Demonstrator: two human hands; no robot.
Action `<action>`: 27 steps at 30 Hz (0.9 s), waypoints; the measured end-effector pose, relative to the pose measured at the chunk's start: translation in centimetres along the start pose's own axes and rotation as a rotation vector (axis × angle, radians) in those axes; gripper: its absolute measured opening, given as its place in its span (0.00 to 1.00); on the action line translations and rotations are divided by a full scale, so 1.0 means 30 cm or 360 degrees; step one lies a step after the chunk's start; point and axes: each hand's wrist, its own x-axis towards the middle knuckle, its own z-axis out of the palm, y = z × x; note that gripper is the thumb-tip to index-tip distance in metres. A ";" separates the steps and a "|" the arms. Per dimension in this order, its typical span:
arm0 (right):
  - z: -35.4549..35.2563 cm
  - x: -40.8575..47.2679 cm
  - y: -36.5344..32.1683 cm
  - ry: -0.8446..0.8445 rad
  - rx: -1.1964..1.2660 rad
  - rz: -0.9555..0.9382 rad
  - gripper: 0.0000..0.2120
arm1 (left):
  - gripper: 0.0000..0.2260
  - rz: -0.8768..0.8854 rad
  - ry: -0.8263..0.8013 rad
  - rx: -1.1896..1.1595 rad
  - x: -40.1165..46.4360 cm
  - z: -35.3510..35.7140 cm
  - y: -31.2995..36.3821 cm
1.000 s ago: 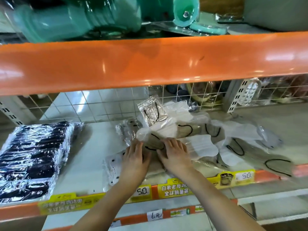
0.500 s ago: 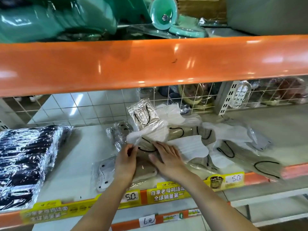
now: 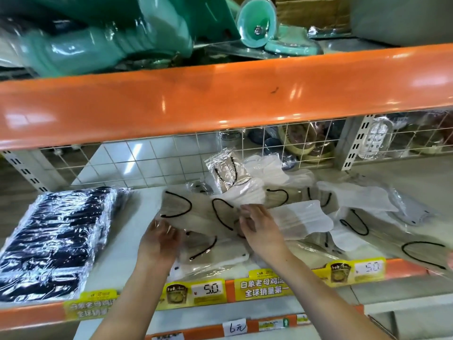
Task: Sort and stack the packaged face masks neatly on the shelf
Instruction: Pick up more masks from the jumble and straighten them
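Observation:
A loose heap of packaged face masks, beige and white with black ear loops, lies across the middle of the white shelf. Both hands hold one beige mask packet lifted a little above the heap. My left hand grips its near left corner through the clear wrap. My right hand pinches its right end with curled fingers. Beneath it sits a small stack of beige packets at the shelf front. Another packet stands tilted at the back of the heap.
A neat block of black wrapped masks fills the shelf's left side. A thick orange beam hangs close above, with teal plastic goods on top. A wire grid backs the shelf. Yellow price tags line the front edge.
Both hands have lifted a beige packet out of the heap and drawn it to the left and up. My left hand moved from the heap's top to the packet's corner.

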 end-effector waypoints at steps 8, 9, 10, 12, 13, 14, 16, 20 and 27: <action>0.053 0.033 -0.192 -0.0299 0.0951 0.0524 0.12 | 0.20 0.0083 -0.0001 -0.0312 -0.042 -0.072 0.101; 0.067 0.038 -0.204 -0.0290 0.0973 0.0504 0.10 | 0.13 0.0173 0.0093 -0.0133 -0.060 -0.073 0.105; 0.079 0.041 -0.220 -0.0282 0.0994 0.0490 0.10 | 0.16 0.0291 0.0226 0.0201 -0.071 -0.084 0.107; 0.109 0.053 -0.243 -0.0289 0.0979 0.0476 0.10 | 0.27 0.0667 0.0506 0.1131 -0.092 -0.121 0.108; 0.127 0.063 -0.251 -0.0295 0.0932 0.0463 0.07 | 0.30 0.0929 0.0567 0.1582 -0.104 -0.134 0.111; 0.142 0.073 -0.261 -0.0297 0.0885 0.0453 0.06 | 0.31 0.1221 0.0519 0.1985 -0.109 -0.156 0.113; 0.179 0.091 -0.285 -0.0311 0.0781 0.0441 0.10 | 0.28 0.1541 0.0194 0.2615 -0.092 -0.201 0.112; 0.256 0.105 -0.340 -0.0394 0.0728 0.0453 0.14 | 0.26 0.1029 -0.0208 0.2999 -0.023 -0.242 0.107; 0.346 0.104 -0.418 -0.0261 -0.0014 0.0040 0.33 | 0.22 0.0713 -0.0091 0.3125 0.101 -0.290 0.107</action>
